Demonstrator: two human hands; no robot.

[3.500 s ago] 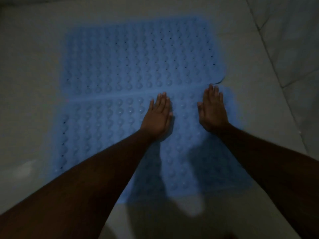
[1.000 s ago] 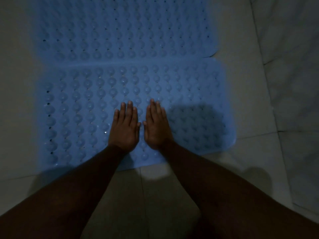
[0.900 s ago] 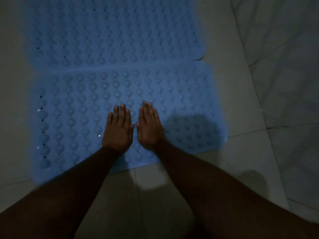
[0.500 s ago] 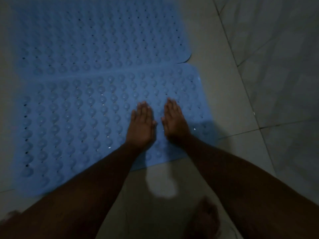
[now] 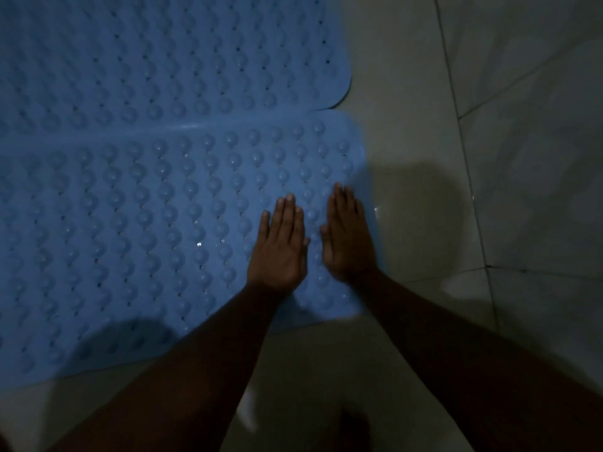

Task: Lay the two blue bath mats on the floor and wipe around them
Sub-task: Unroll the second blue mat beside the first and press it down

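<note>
Mats first: two blue bath mats lie flat on the pale tiled floor, the far mat and the near mat meeting edge to edge along a seam, bumps facing up. Both hands are down on the near mat's right end, side by side. Left hand is flat, fingers straight and together, gripping nothing. Right hand is flat too, palm down by the mat's right edge, holding nothing. Lighting is dim.

Both flat hands press near mat.
</note>
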